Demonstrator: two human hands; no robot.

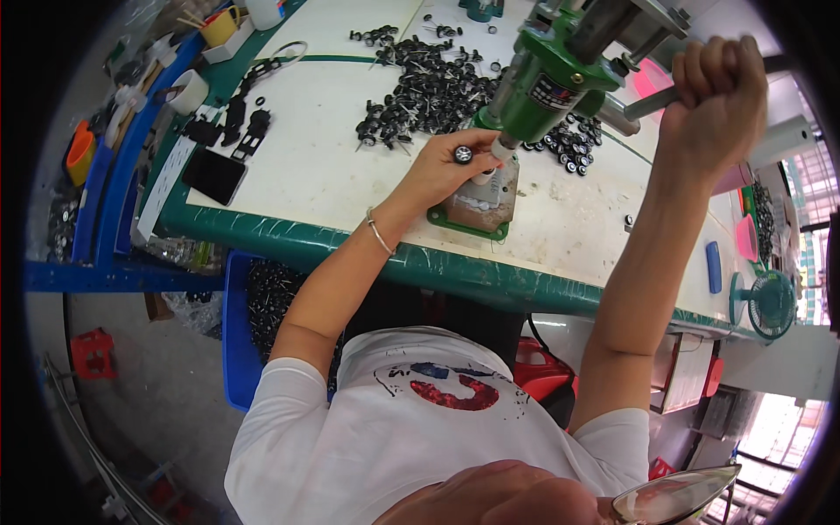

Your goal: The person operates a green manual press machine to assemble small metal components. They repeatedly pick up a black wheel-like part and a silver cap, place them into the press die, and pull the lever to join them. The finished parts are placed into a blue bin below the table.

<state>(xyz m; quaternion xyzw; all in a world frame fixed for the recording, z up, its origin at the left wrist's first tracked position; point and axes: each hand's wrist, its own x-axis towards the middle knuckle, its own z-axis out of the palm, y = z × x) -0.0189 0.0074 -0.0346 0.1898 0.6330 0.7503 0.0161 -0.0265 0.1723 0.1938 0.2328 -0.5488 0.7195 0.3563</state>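
My left hand (442, 168) pinches a small black toy wheel (463, 155) with a silvery hub, right beside the tip of a green hand press (538, 92). The pressing tip and a white holder (483, 177) meet close to my fingertips, which partly hide what sits between them. Below is the press's grey base (481, 210) with its green foot. Up at the right, my right hand (713, 105) is wrapped round the press's metal lever (656, 102). Behind my left hand lies a heap of black wheels on metal axles (429, 83).
Loose wheels (573, 149) lie right of the press. A dark phone (215, 175) and black plastic parts (254, 133) are on the left of the table. A blue bin (234, 350) of small black parts stands under the table's green edge (315, 249). A green fan (772, 304) is far right.
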